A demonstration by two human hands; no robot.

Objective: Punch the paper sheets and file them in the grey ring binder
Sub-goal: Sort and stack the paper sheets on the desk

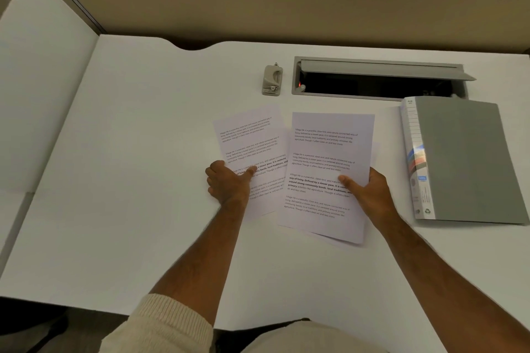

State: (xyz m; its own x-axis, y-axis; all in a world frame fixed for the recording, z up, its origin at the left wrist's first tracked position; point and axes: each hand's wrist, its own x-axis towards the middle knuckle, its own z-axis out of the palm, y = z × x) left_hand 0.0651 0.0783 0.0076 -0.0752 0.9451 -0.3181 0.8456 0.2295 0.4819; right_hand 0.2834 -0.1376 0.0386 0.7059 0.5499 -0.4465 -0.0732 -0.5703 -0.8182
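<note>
Printed paper sheets lie in the middle of the white desk. My left hand (pixel 228 180) grips the left edge of a tilted sheet (pixel 249 135), thumb on top. My right hand (pixel 370 189) holds the right edge of a small stack of sheets (pixel 329 152), thumb on the top page, with another sheet peeking out beneath. The two lots overlap at the centre. A grey ring binder (pixel 464 160) lies closed to the right of the papers. A small grey hole punch (pixel 272 80) stands behind the sheets, apart from both hands.
An open cable hatch (pixel 378 79) with a raised lid is set into the white desk (pixel 143 152) behind the binder. A beige partition wall rises past the desk's far edge. A side panel runs along the left.
</note>
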